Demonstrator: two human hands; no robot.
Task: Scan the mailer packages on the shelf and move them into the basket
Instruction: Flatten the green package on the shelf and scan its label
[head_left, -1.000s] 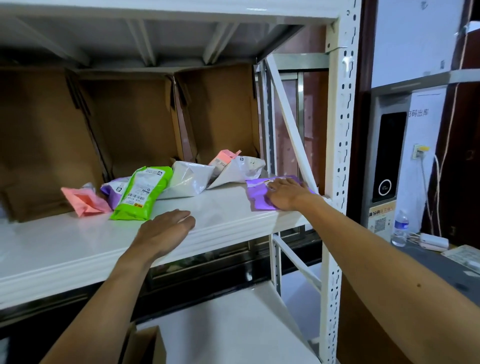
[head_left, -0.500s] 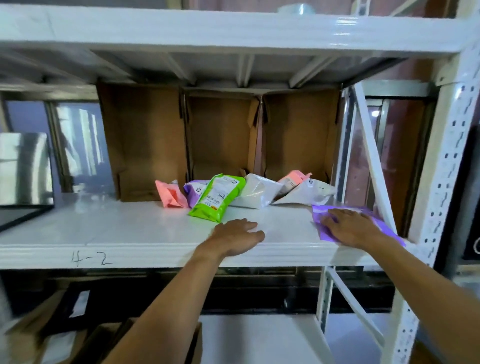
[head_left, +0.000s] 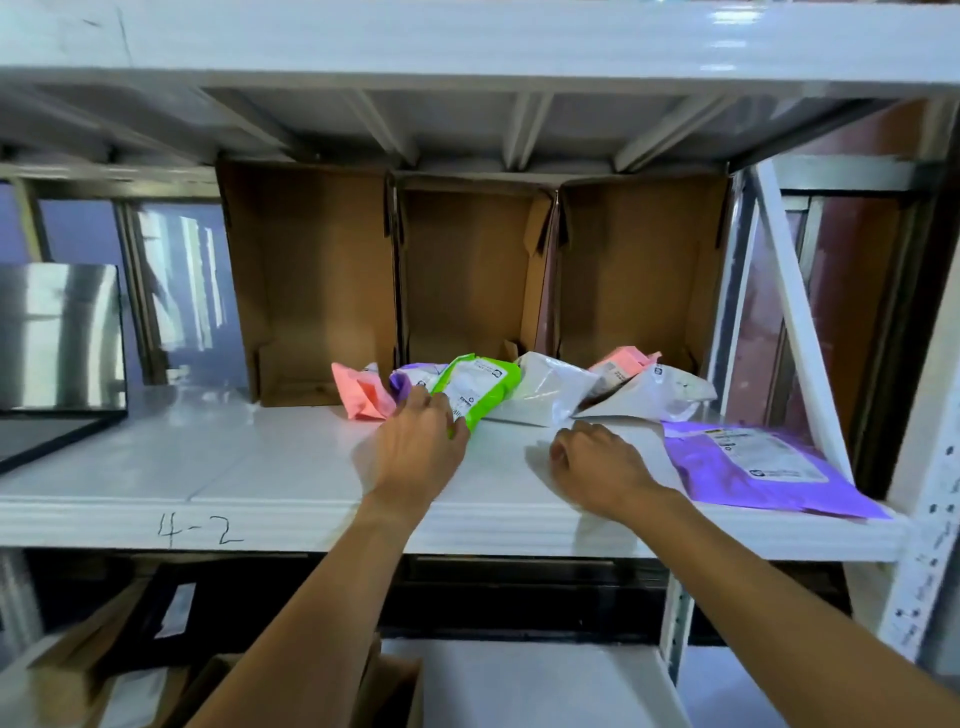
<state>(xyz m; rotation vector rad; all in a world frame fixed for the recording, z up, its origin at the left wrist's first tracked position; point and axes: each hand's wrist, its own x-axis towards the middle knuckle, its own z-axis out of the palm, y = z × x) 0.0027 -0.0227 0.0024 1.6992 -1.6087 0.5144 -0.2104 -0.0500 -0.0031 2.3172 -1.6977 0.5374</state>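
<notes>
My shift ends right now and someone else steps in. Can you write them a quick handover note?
Left hand: fingers on the near end of the green mailer, grip unclear.
Right hand: loosely curled on the shelf, holding nothing.
Other mailers lie piled behind the hands; a large purple mailer lies flat at the right end.
No basket or scanner in view.
Nothing visibly moved yet; all mailers left to scan and move.
</notes>
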